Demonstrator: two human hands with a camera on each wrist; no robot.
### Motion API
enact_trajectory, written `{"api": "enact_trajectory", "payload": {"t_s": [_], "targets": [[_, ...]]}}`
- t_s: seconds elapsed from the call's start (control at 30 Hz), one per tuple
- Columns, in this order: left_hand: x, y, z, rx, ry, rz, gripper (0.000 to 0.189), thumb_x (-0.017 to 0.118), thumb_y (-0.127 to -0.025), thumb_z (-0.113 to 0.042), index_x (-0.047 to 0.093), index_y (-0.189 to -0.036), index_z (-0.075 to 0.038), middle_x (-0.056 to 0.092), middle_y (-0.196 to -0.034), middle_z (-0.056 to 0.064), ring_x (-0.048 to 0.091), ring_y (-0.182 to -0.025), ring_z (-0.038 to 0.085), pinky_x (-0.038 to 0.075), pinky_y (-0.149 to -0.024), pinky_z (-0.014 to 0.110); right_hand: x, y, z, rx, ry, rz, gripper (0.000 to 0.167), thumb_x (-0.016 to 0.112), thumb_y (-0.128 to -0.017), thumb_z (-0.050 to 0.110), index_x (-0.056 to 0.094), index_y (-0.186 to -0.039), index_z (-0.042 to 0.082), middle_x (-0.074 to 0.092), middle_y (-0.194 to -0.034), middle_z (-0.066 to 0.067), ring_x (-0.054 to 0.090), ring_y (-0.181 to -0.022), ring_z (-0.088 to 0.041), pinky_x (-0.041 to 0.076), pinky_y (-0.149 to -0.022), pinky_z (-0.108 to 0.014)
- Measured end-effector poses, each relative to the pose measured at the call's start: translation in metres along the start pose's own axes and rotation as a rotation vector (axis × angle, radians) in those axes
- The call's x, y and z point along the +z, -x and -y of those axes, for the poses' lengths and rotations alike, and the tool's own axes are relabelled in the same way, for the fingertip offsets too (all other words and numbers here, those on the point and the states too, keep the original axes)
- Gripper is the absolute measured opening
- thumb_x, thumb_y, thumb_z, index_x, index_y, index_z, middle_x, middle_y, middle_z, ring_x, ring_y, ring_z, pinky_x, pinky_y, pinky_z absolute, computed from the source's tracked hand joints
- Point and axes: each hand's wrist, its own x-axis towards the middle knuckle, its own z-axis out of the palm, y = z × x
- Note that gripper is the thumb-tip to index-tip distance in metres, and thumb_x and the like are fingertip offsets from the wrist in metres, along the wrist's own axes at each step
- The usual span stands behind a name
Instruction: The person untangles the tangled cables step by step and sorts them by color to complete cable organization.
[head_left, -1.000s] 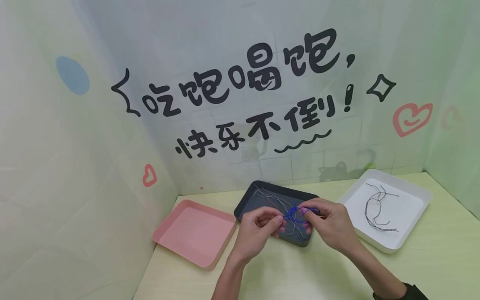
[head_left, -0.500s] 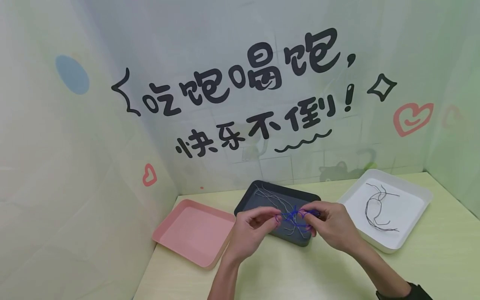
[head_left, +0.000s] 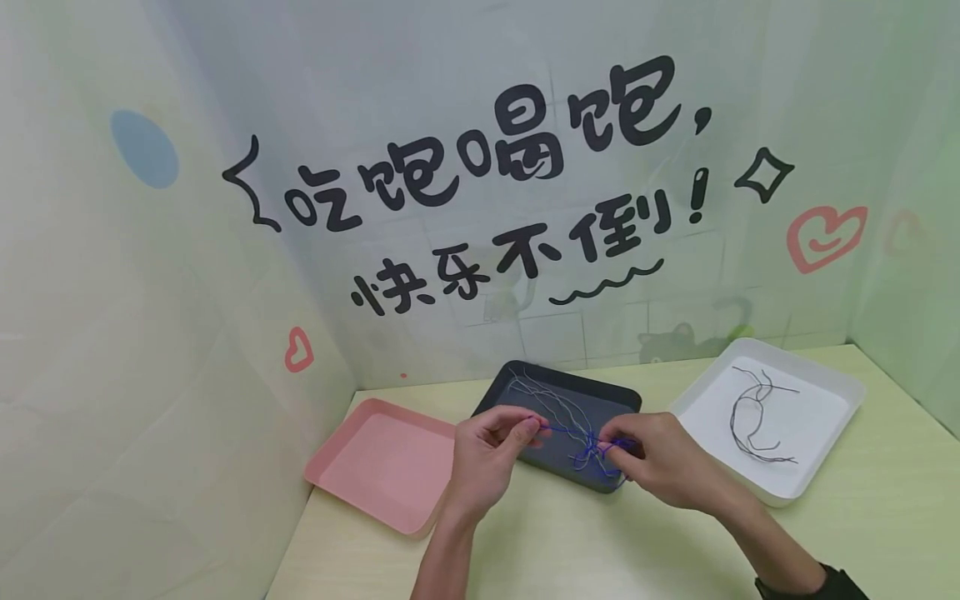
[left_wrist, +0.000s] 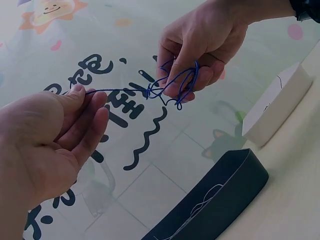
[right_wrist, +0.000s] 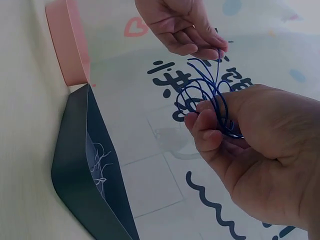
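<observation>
A tangled bunch of blue string (head_left: 588,450) is held up between both hands, over the dark grey tray (head_left: 555,479). My right hand (head_left: 660,458) pinches the looped bundle, and loops stick out around its fingers in the right wrist view. Thumb and forefinger of my left hand (head_left: 487,454) pinch one blue strand. That strand runs taut to the bundle, as the left wrist view shows with the blue strand (left_wrist: 122,90) stretched straight. Beneath the hands, several pale grey strings (head_left: 551,396) lie in the dark tray.
At the left stands a pink tray (head_left: 390,467), partly behind the left wrist. A white tray (head_left: 828,400) on the right holds several dark grey strings (head_left: 738,425). All sit on a pale wooden table (head_left: 570,550) against a printed backdrop (head_left: 450,83).
My left hand has moved left, away from the right hand, drawing one blue strand out straight. The right hand keeps its grip on the bundle, nearly in place.
</observation>
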Motion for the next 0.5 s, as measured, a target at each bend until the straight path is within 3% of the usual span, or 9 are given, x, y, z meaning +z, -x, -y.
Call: {"api": "enact_trajectory", "payload": {"t_s": [0.1,0.23,0.5], "targets": [[0.000,-0.001,0.001,-0.001,0.027,-0.028,0.015,0.075,-0.108,-0.005,0.078,-0.114,0.008,0.079,-0.113,0.037,0.085,-0.094,0.011,0.072,-0.087,0.034,-0.002,0.000,0.000,0.028,-0.011,0.039,0.014,0.075,-0.099,-0.002,0.081,-0.100,0.011,0.075,-0.082,0.010,0.059,-0.063,0.006,0.054,-0.057,-0.022],[-0.007,-0.001,0.003,-0.014,0.074,-0.119,0.016,0.075,-0.107,-0.003,0.076,-0.115,0.011,0.079,-0.112,0.036,0.086,-0.090,0.011,0.072,-0.080,0.033,-0.009,0.001,-0.003,0.092,-0.097,0.057,0.013,0.075,-0.103,0.001,0.081,-0.101,0.012,0.075,-0.081,0.008,0.062,-0.062,0.003,0.054,-0.053,-0.023],[-0.027,-0.003,0.002,-0.083,0.178,-0.269,0.020,0.077,-0.107,-0.008,0.074,-0.117,0.010,0.086,-0.102,0.006,0.085,-0.089,0.015,0.072,-0.083,0.031,-0.022,0.001,-0.013,0.126,-0.324,-0.025,0.012,0.075,-0.103,-0.004,0.083,-0.107,0.003,0.077,-0.085,0.012,0.068,-0.067,-0.004,0.057,-0.056,-0.024]]}}
